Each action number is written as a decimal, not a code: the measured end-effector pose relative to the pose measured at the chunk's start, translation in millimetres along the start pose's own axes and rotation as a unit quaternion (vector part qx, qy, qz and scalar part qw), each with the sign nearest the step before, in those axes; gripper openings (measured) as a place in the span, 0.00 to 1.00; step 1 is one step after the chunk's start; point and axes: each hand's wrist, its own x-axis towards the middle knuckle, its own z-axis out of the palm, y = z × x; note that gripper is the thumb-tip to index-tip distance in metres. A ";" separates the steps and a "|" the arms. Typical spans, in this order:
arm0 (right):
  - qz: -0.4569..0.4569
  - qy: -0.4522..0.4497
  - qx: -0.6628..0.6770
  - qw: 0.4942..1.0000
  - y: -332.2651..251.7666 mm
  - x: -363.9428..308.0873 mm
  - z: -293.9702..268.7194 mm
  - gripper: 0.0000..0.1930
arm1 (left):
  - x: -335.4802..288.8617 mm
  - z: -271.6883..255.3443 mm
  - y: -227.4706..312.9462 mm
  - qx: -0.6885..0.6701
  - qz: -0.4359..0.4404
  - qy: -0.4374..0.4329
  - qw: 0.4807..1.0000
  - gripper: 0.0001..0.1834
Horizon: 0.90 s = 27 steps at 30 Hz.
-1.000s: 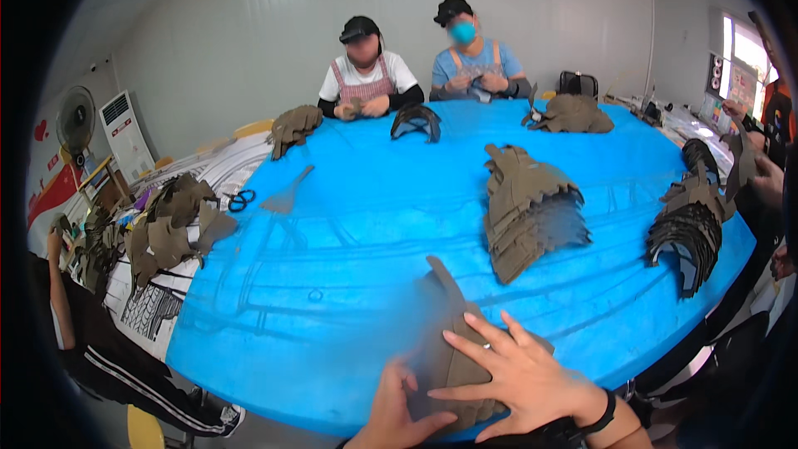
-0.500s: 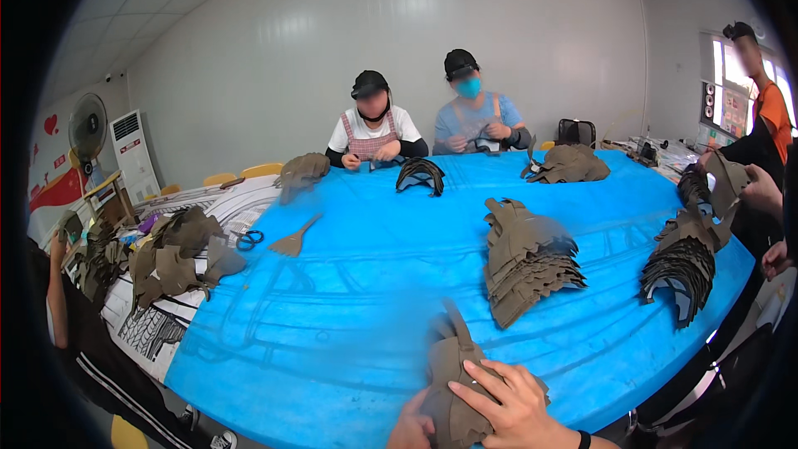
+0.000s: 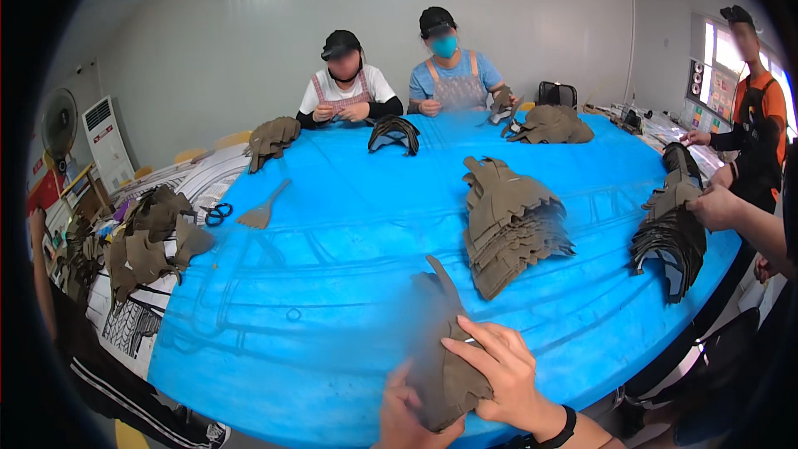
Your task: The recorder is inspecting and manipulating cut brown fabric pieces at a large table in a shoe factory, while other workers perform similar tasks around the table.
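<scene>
A grey-brown cut panel (image 3: 459, 378), shaped like a shoe upper with a narrow strip at its far end, is between my hands near the table's front edge. My left hand (image 3: 405, 411) grips its lower left side with bent fingers, partly hidden by blur. On the right edge, my right hand (image 3: 505, 374) holds the panel, index finger stretched across its face. Just beyond stands a fanned stack of similar panels (image 3: 507, 229), touched by neither hand. A hazy smear covers the panel's left part.
The table has a blue cover (image 3: 332, 283). More panel stacks lie at its far side (image 3: 553, 125) and right edge (image 3: 672, 241), where a co-worker's hand (image 3: 721, 208) reaches in. Loose panels (image 3: 137, 258), scissors (image 3: 219, 214) and a fan-shaped piece (image 3: 259, 214) are at left.
The view has tipped down and turned slightly right. My right hand has shifted from lying across the panel to its right edge. The right-hand co-worker's hand has lowered toward the stack.
</scene>
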 end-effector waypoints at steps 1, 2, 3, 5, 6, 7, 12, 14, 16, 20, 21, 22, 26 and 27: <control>0.004 -0.002 0.001 1.000 0.7 -0.5 0.7 0.35 | -0.2 -0.7 0.6 0.000 -0.004 -0.003 1.000 0.34; -0.002 0.001 -0.006 1.000 2.4 -1.4 1.9 0.34 | -0.4 -1.4 1.2 -0.019 -0.016 -0.001 1.000 0.35; -0.009 0.001 -0.011 1.000 3.2 -2.7 2.1 0.33 | -2.1 -1.8 3.3 -0.038 -0.030 0.002 0.999 0.35; -0.007 0.002 -0.006 1.000 2.5 0.3 2.2 0.33 | -1.1 -3.8 5.5 -0.070 -0.051 0.002 0.996 0.35; -0.011 0.010 -0.007 1.000 3.4 1.5 2.4 0.32 | 0.2 -3.4 4.9 -0.105 -0.062 0.001 0.993 0.35; -0.010 0.009 -0.006 1.000 4.3 0.2 3.3 0.32 | -0.9 -2.5 4.7 -0.105 -0.063 0.002 0.993 0.35; -0.027 0.016 -0.025 0.999 0.1 -0.9 -0.2 0.31 | -5.7 -1.9 4.2 -0.123 -0.080 -0.007 0.989 0.35; -0.039 0.020 -0.032 0.999 1.3 -3.3 2.6 0.31 | -9.1 -1.4 4.3 -0.125 -0.082 -0.004 0.989 0.35; -0.053 0.020 -0.040 0.998 1.0 -5.1 2.8 0.30 | -11.9 0.3 5.0 -0.130 -0.083 0.003 0.988 0.35; -0.062 0.025 -0.039 0.997 -1.7 -7.2 5.6 0.29 | -8.6 -2.1 15.5 -0.112 -0.035 0.042 0.992 0.33; -0.067 0.037 -0.042 0.996 -0.6 -7.1 5.9 0.29 | -6.4 -2.2 17.6 -0.092 0.023 0.071 0.993 0.30; -0.070 0.035 -0.043 0.996 -0.4 -7.5 6.4 0.29 | -9.6 2.4 5.5 -0.094 0.023 0.075 0.993 0.30; -0.068 0.030 -0.043 0.996 -1.6 -9.0 7.4 0.30 | -18.3 11.3 -24.9 -0.107 0.059 0.076 0.990 0.44; -0.064 0.030 -0.038 0.997 -1.6 -8.8 6.8 0.30 | -17.8 8.3 -21.6 -0.087 0.049 0.060 0.993 0.44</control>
